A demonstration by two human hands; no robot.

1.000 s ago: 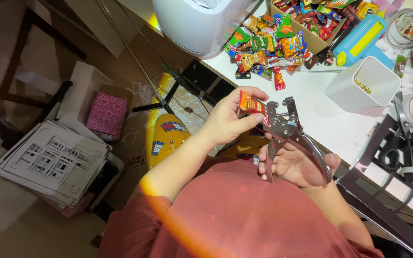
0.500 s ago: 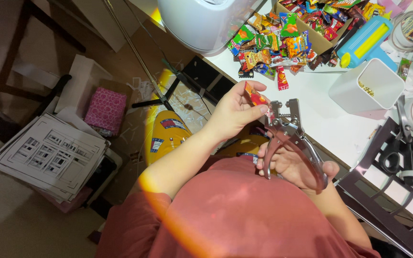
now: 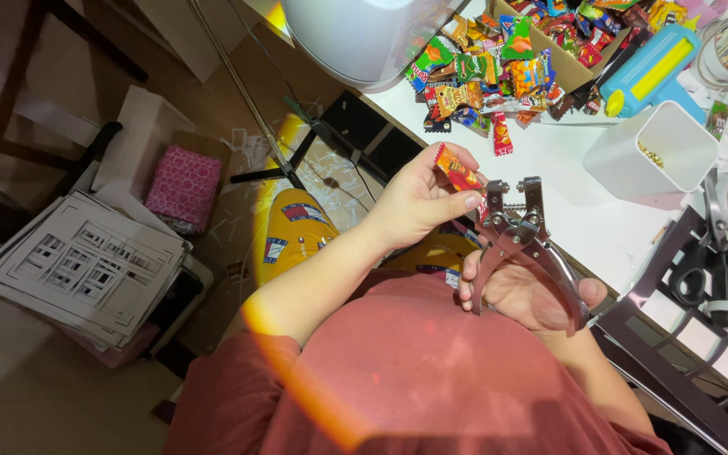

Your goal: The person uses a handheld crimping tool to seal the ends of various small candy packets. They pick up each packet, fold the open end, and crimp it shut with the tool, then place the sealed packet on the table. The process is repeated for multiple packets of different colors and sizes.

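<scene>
Head view: a small red packet is pinched in the closed left hand beside the metal punch pliers, gripped by the right hand; fingertips near the jaws could be nipped if squeezed carelessly

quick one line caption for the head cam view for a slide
Left hand feeds a small red-orange packet into the metal punch pliers held in the right hand, above a white table.

The small orange packet is half covered by the left hand; beside it, the metal punch pliers hide their jaw tip (too small to tell).
</scene>
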